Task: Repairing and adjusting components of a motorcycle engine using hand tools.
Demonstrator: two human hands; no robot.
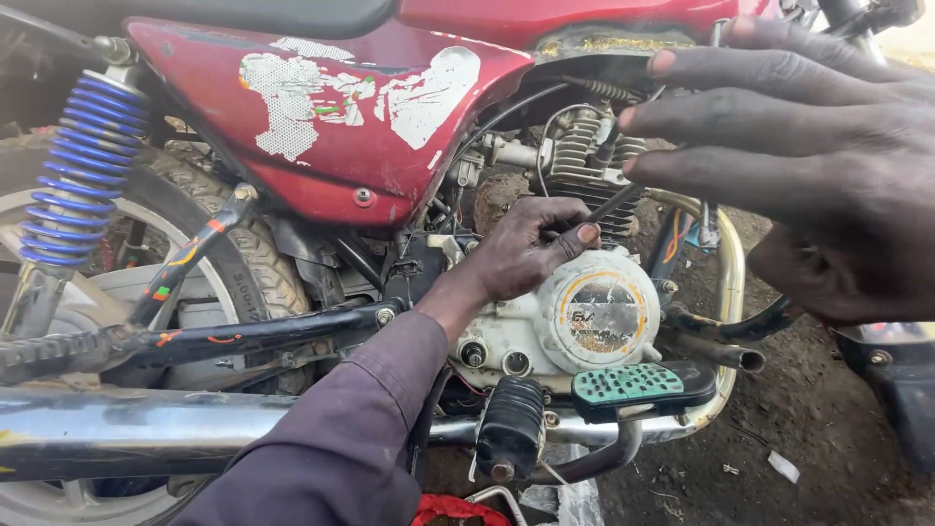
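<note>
Our left hand (pixel 526 248) pinches a thin dark cable (pixel 612 203) between thumb and fingers, just above the round white engine cover (pixel 596 312) of the red motorcycle. Our right hand (pixel 808 166) is open wide, fingers spread, holding nothing, near the grey finned engine cylinder (pixel 584 156). We judge the cable should be held firmly and kept off the fins. Around it are the red side panel (pixel 331 107) with peeling sticker, the blue coil spring (pixel 83 166), the green footrest (pixel 633 383) and the chrome exhaust pipe (pixel 146 424). Other wires crowd the narrow gap behind the cylinder.
</note>
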